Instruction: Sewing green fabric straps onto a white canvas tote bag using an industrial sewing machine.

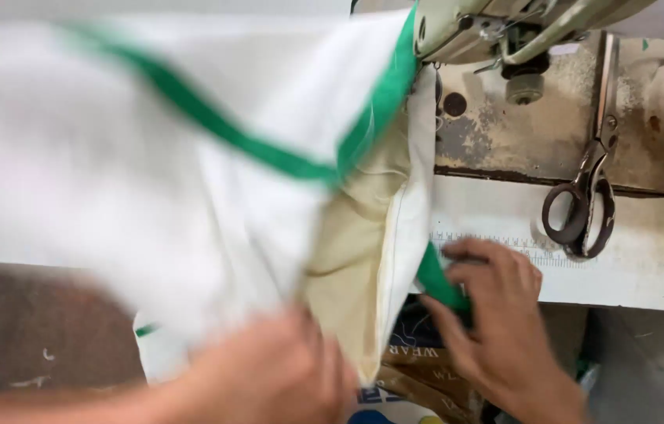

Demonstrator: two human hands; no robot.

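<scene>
A large white cloth bag (191, 180) with green binding (285, 153) along its edges is lifted across the left and middle of the view, blurred over most of its surface. Its open side faces the camera, showing a cream-coloured lining (355, 235) inside. The upper corner of the bag reaches up to the head of the sewing machine (473, 27) at the top.

The left hand (269, 377) sits low in the view, blurred, its fingers curled shut into the lower edge of the white cloth. The right hand (493, 314) is just beside the bag's lower right corner, its fingers closed in a pinch on the end of a green binding strip (438, 283) that hangs off that corner, at the front edge of the table (646, 267).

On the table, well to the right of the bag, a pair of dark-handled scissors (591, 188) lies with the blades pointing away from the person. A printed ruler strip (505, 243) runs along the table, just above the right hand's fingertips. Below the table edge, a brown cardboard box (426, 377) shows between the two hands.
</scene>
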